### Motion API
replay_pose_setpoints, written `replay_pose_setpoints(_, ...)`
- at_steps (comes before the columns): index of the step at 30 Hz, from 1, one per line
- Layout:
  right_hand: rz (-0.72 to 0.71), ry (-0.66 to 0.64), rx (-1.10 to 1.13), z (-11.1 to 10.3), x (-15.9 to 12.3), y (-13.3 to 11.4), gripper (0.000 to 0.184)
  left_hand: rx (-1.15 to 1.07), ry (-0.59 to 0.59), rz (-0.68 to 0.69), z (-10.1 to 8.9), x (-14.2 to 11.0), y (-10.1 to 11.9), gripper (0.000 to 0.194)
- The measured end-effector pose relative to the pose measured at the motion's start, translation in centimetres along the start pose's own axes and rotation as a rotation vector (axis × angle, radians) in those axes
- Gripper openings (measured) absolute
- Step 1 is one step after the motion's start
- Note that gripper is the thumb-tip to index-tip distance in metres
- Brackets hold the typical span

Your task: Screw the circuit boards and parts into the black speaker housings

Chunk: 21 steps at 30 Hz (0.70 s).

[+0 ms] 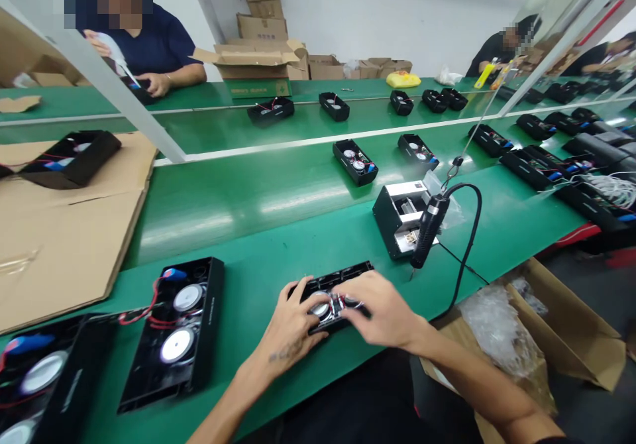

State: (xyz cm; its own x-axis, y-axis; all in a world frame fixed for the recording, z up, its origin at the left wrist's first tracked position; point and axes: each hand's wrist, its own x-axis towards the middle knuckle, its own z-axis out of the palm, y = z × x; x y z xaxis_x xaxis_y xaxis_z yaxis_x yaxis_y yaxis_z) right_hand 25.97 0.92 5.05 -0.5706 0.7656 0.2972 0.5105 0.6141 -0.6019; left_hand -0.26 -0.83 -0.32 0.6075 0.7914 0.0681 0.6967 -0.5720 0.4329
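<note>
Left hand [285, 325] and right hand [375, 308] over a black speaker housing [342, 298] lying on a green assembly belt [258, 278]. Fingers [350, 291] of both hands spread, tips resting on the housing around its wiring; no pinch visible. A corded electric screwdriver [428, 228] hangs just right of the housing, above the belt. A second housing [173, 328], with two round drivers, lies left of it.

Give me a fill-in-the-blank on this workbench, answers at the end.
The black housing lies under ____ hands, the left hand and the right hand.
The conveyor belt is ____.
The wires from the open housing beside the left hand are ____.
The electric screwdriver hangs nearer the ____ hand.

both; green; red; right
</note>
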Motion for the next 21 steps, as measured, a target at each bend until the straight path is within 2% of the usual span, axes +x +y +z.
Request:
replay_pose_setpoints(3,0.275,0.781,-0.034,-3.1,-2.6,4.1,0.020,0.176,0.137,0.079,1.9,-1.7,0.7,0.015)
replay_pose_setpoints(4,0.372,0.958,-0.086,-4.1,-3.0,5.8,0.027,0.206,0.157,0.082,2.3,-2.0,0.8,0.017)
replay_pose_setpoints(5,0.451,1.023,-0.112,-4.8,-3.3,7.5,0.039,0.224,0.169,0.082,2.5,-2.2,0.8,0.018)
replay_pose_setpoints(7,0.570,0.958,-0.057,-5.5,-3.4,10.4,0.060,0.241,0.179,0.088,2.7,-2.3,0.7,0.021)
replay_pose_setpoints(9,0.622,0.866,0.089,-5.4,-3.4,12.1,0.065,0.244,0.191,0.102,2.8,-2.1,0.4,0.024)
replay_pose_setpoints(10,0.622,0.863,0.153,-5.1,-3.4,12.4,0.064,0.242,0.200,0.106,2.8,-2.1,0.3,0.025)
replay_pose_setpoints(13,0.553,0.904,0.336,-3.9,-3.6,11.9,0.054,0.222,0.244,0.111,3.0,-2.0,-0.1,0.026)
replay_pose_setpoints(16,0.472,0.851,0.532,-3.9,-3.5,11.3,0.034,0.210,0.277,0.105,3.3,-2.2,-0.5,0.027)
replay_pose_setpoints(18,0.442,0.879,0.563,-5.1,-2.9,11.3,0.031,0.210,0.288,0.104,3.5,-2.1,-0.7,0.025)
replay_pose_setpoints(21,0.346,1.028,0.537,-7.7,-1.2,11.5,0.042,0.211,0.303,0.092,3.9,-1.2,-0.5,0.022)
